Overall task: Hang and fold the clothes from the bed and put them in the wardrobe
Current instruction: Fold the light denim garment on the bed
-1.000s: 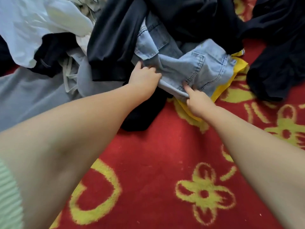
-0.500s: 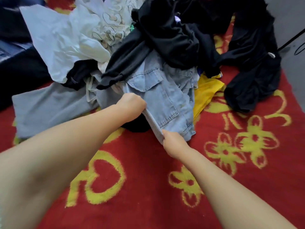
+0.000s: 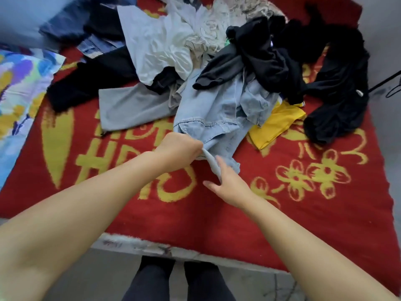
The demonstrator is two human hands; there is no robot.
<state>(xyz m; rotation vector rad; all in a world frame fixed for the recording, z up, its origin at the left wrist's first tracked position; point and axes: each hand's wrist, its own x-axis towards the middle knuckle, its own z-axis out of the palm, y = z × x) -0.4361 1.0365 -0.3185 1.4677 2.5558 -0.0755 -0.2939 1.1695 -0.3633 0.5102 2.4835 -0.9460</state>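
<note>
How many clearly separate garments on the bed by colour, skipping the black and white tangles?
light-blue denim garment, gripped by the left hand: 1
grey garment: 1
yellow garment: 1
dark-blue denim garment: 1
Total: 4

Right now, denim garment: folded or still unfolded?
Unfolded. The denim garment lies crumpled, partly under black clothes; left hand grips its near edge, right hand touches it.
</note>
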